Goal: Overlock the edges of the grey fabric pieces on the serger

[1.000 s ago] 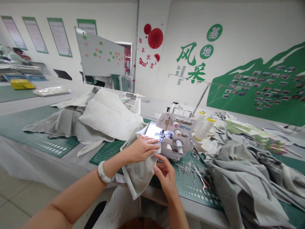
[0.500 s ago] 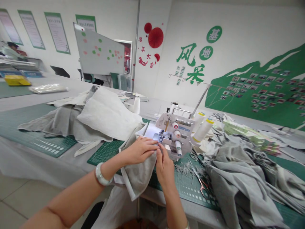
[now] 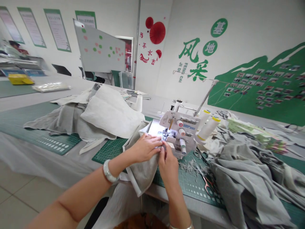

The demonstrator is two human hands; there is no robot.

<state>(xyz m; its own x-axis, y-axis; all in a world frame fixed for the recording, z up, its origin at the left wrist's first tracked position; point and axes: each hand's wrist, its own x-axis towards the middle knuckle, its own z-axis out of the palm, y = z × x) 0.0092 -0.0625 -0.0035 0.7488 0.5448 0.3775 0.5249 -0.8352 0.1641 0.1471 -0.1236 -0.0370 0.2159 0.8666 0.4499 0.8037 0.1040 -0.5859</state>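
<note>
A white overlock sewing machine (image 3: 190, 127) stands on the table with its work light on. Grey fabric (image 3: 143, 175) with a pale edge runs from its bed down over the table's front edge. My left hand (image 3: 148, 148), with a pale bangle on the wrist, has its fingers together on the fabric edge just in front of the presser foot. Close beside it, my right hand (image 3: 168, 162) pinches the same edge between thumb and fingers. The fingertips of both hands nearly meet, and the cloth between them is mostly hidden.
White and grey fabric pieces (image 3: 111, 111) lie left on green cutting mats (image 3: 47, 133). Scissors (image 3: 204, 178) and thread scraps (image 3: 192, 167) lie right of the machine, by a large grey fabric heap (image 3: 247, 181). Thread cones (image 3: 208, 128) stand behind. A person (image 3: 15, 49) sits far left.
The view has shifted slightly, so the machine and table appear a little further right. Both hands stay at the fabric edge, closer together at the fingertips.
</note>
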